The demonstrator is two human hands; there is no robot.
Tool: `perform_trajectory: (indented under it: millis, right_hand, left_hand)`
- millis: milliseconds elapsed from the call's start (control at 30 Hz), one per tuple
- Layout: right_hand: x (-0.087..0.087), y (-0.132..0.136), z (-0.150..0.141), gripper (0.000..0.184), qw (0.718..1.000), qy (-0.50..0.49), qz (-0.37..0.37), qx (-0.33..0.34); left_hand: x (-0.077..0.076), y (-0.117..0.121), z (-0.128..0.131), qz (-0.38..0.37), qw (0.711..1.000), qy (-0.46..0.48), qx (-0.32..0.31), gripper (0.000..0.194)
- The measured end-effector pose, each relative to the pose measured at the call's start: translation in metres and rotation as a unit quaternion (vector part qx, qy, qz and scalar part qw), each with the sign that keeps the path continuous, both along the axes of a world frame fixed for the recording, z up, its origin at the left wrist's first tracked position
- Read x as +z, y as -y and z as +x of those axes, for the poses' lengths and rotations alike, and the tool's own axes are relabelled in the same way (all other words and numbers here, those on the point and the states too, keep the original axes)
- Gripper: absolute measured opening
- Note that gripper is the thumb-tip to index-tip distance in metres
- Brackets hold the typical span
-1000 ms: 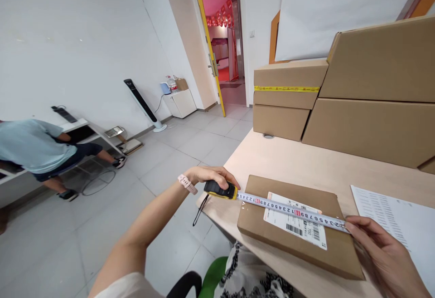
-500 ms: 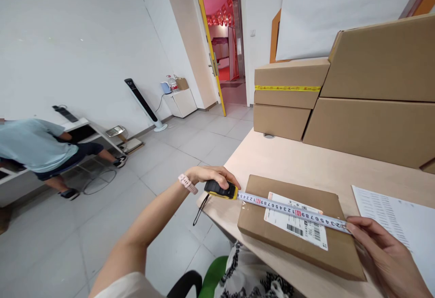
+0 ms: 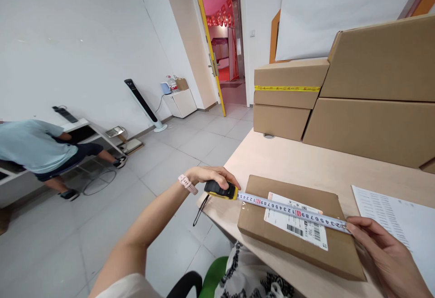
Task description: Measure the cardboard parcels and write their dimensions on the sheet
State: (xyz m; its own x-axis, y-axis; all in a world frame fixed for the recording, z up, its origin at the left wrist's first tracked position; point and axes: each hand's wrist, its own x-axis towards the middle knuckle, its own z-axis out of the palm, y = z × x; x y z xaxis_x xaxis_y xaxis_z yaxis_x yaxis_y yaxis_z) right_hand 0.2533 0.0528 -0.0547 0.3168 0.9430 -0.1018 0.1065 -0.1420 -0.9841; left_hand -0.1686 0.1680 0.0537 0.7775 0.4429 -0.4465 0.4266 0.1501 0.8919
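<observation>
A flat cardboard box (image 3: pixel 288 243) with a white shipping label (image 3: pixel 272 216) lies at the table's front edge. My left hand (image 3: pixel 215 175) is closed round a black and yellow tape measure (image 3: pixel 220 190), just off the box's left side. The extended blade (image 3: pixel 282 208) runs lengthwise over the box and across the label, numbers upside down to me. At the box's right edge, my right hand (image 3: pixel 384 243) pinches the blade's end between thumb and fingers. A black wrist strap (image 3: pixel 200 211) dangles from the tape measure's case.
Large cardboard boxes (image 3: pixel 374 121) are stacked along the table's back. Printed sheets (image 3: pixel 401 225) lie to the right of the small box. A seated person (image 3: pixel 41 144) is at a desk on the left. Behind stand a tower fan (image 3: pixel 142 103) and an open door (image 3: pixel 211 53).
</observation>
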Motion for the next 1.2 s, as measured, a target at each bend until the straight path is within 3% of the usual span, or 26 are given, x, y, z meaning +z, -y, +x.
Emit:
perform_trajectory:
  millis: [233,467,567,667,733,833,900,933,1033,1133,1200]
  right_hand:
    - [0.001,-0.001,0.002,0.039,0.999,-0.026,-0.045,0.010]
    - [0.003,-0.003,-0.003,0.039,1.000,-0.004,-0.018,0.018]
    - [0.006,0.001,-0.001,0.039,1.000,0.023,-0.004,0.002]
    - [0.012,0.014,0.003,0.037,0.991,0.123,0.047,-0.022]
    - [0.016,0.026,0.002,0.039,0.958,0.251,0.136,0.033]
    - [0.017,0.037,-0.010,0.057,0.835,0.437,0.286,0.173]
    - [0.014,0.037,-0.023,0.063,0.763,0.509,0.341,0.204]
    - [0.012,0.036,-0.032,0.062,0.745,0.529,0.355,0.197]
    - [0.007,0.026,-0.060,0.053,0.744,0.559,0.344,0.123]
    - [0.007,0.016,-0.088,0.044,0.763,0.576,0.291,0.052]
    - [0.010,0.010,-0.099,0.040,0.782,0.560,0.270,0.044]
  left_hand:
    - [0.002,0.001,0.000,-0.006,1.000,-0.001,-0.009,0.052]
    - [-0.002,0.001,0.005,-0.070,0.997,0.015,-0.012,0.050]
    - [-0.008,0.013,0.002,-0.097,0.994,0.047,0.032,0.048]
    - [-0.012,0.039,-0.009,-0.102,0.978,0.118,0.139,0.053]
    - [-0.014,0.061,-0.015,-0.096,0.954,0.175,0.226,0.059]
    - [-0.018,0.095,-0.016,-0.102,0.920,0.223,0.304,0.064]
    - [-0.022,0.115,-0.010,-0.121,0.900,0.237,0.346,0.062]
    - [-0.024,0.123,-0.004,-0.142,0.883,0.241,0.376,0.063]
    - [-0.029,0.143,0.018,-0.163,0.850,0.239,0.440,0.067]
    - [-0.033,0.153,0.042,-0.160,0.854,0.236,0.436,0.063]
    - [-0.033,0.156,0.056,-0.170,0.862,0.233,0.417,0.058]
